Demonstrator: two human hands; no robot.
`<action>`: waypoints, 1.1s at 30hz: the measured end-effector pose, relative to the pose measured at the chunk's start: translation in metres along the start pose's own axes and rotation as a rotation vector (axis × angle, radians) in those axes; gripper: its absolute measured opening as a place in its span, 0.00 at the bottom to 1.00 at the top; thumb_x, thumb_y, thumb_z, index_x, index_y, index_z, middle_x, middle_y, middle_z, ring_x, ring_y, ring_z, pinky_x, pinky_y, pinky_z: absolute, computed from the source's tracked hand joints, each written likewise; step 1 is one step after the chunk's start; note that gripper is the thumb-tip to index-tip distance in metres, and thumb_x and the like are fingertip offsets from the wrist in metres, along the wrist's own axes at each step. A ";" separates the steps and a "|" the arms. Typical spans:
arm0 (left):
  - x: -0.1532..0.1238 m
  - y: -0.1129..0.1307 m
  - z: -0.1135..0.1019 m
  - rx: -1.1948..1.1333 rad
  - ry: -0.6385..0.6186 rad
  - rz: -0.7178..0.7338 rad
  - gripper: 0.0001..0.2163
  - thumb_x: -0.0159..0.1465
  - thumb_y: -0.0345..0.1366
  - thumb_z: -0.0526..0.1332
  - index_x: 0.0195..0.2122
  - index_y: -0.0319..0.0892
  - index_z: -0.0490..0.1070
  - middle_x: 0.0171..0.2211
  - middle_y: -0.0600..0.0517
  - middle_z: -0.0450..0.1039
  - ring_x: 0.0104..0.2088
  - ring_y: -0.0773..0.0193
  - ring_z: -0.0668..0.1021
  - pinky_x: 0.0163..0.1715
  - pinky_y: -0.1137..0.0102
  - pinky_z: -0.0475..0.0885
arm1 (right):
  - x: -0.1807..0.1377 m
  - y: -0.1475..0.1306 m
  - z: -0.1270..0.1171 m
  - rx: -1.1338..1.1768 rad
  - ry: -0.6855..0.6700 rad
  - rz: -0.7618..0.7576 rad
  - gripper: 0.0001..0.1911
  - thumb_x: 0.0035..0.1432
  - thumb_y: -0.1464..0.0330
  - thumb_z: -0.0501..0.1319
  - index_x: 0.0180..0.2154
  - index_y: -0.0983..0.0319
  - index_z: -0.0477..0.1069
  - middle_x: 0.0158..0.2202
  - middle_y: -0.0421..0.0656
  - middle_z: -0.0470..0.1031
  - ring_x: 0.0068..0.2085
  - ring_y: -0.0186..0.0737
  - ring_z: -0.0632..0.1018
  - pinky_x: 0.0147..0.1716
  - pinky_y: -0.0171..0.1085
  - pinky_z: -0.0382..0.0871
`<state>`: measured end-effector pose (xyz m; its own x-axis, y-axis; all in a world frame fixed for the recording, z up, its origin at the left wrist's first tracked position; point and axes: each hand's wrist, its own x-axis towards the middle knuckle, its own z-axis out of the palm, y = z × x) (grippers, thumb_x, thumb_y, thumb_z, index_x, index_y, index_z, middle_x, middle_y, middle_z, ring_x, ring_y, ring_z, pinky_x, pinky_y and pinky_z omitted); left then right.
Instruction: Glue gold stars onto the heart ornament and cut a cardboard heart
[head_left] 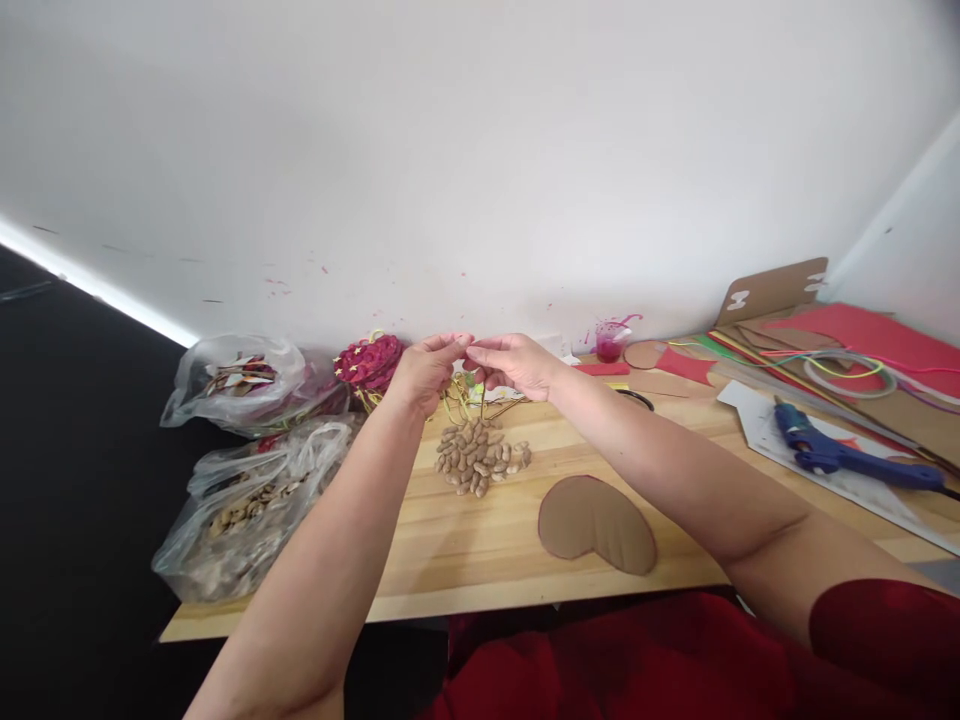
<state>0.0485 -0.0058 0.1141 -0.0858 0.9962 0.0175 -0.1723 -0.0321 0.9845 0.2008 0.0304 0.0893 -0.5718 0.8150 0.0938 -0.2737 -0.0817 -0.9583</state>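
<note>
Fingertips meeting, my left hand (431, 374) and my right hand (519, 364) are both closed in a pinch above the back of the table. Whatever they hold between them is too small to make out. Below and behind them lie thin yellow strands (453, 400); I cannot tell whether these touch my fingers. A loose pile of peanuts in their shells (472, 455) sits on the wooden table under my hands. Nearer to me rests a heart-shaped cardboard piece (581, 515) with a dark reddish edge.
On the left stand a plastic bag of peanuts (255, 510), another plastic bag (244, 375) and a magenta decorated piece (367, 362). A blue glue gun (847, 455) lies on white sheet to the right, before coloured cords and cardboard. A pink-stained cup (609, 345) stands by the wall.
</note>
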 end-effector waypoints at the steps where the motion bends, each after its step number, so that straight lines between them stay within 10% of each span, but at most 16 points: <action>1: 0.000 -0.001 0.001 -0.003 0.001 -0.007 0.17 0.44 0.37 0.78 0.30 0.36 0.75 0.17 0.58 0.65 0.14 0.79 0.55 0.13 0.79 0.44 | 0.000 0.002 -0.002 -0.031 0.011 -0.013 0.08 0.54 0.67 0.71 0.31 0.66 0.78 0.29 0.42 0.77 0.24 0.28 0.73 0.18 0.27 0.66; 7: 0.005 -0.008 0.006 -0.019 0.012 -0.057 0.15 0.46 0.36 0.77 0.29 0.36 0.74 0.20 0.56 0.66 0.14 0.80 0.56 0.12 0.80 0.45 | 0.001 0.012 -0.015 -0.312 0.101 -0.120 0.12 0.56 0.62 0.67 0.30 0.66 0.79 0.22 0.38 0.72 0.17 0.25 0.60 0.17 0.30 0.53; 13: 0.011 -0.006 0.005 0.005 0.065 -0.052 0.14 0.45 0.34 0.77 0.28 0.36 0.74 0.16 0.61 0.58 0.14 0.80 0.53 0.12 0.79 0.44 | -0.002 0.016 -0.037 -0.719 0.045 -0.135 0.13 0.57 0.61 0.65 0.34 0.64 0.83 0.26 0.40 0.77 0.26 0.31 0.71 0.26 0.32 0.61; 19: 0.011 -0.010 0.013 0.052 0.053 -0.070 0.15 0.44 0.35 0.78 0.28 0.35 0.76 0.15 0.60 0.61 0.13 0.79 0.54 0.13 0.77 0.44 | -0.001 0.011 -0.042 -0.222 -0.049 -0.022 0.22 0.51 0.63 0.72 0.48 0.60 0.78 0.51 0.47 0.77 0.42 0.40 0.78 0.24 0.30 0.71; 24: 0.012 -0.015 0.021 0.069 0.047 -0.075 0.13 0.46 0.36 0.77 0.26 0.35 0.75 0.17 0.56 0.66 0.13 0.79 0.56 0.13 0.77 0.45 | 0.001 0.011 -0.038 0.133 -0.124 0.059 0.14 0.51 0.66 0.73 0.41 0.62 0.79 0.42 0.46 0.79 0.39 0.37 0.80 0.25 0.28 0.74; 33: 0.017 -0.024 0.024 0.078 0.046 -0.101 0.13 0.50 0.38 0.76 0.28 0.36 0.77 0.16 0.57 0.63 0.14 0.78 0.56 0.13 0.77 0.46 | -0.002 0.025 -0.038 -0.151 -0.002 0.020 0.17 0.61 0.58 0.66 0.28 0.66 0.76 0.20 0.37 0.68 0.16 0.23 0.60 0.13 0.27 0.54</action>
<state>0.0743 0.0138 0.0949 -0.1172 0.9892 -0.0884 -0.1059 0.0761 0.9915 0.2249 0.0487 0.0548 -0.5778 0.8128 0.0743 -0.1429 -0.0111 -0.9897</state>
